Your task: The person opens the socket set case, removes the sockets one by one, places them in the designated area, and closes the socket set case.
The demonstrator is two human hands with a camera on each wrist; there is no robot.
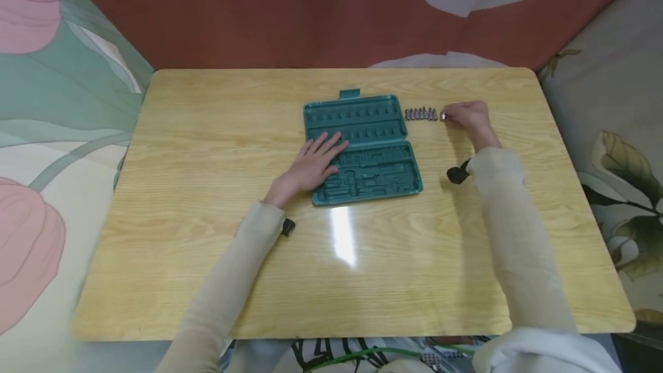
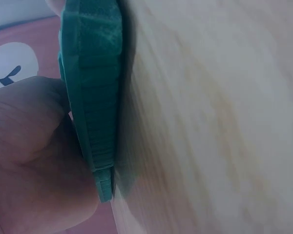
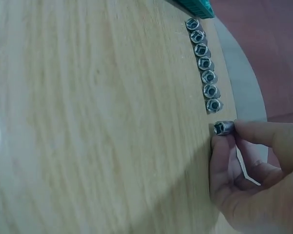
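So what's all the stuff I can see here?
table: one, light wood, under everything
case: one, green, open, empty slots, mid-table
row of bits: seven, silver, right of the case
bit: one, silver, at the row's right end, pinched by the right hand
cloth: red-brown with pale shapes, behind the table
sleeves: two, beige
wrist cameras: two, black
left hand: flat on the case
right hand: holding the bit

Small metal socket (image 3: 223,128) pinched at end of socket row (image 3: 204,63); green case (image 1: 362,145) open flat.
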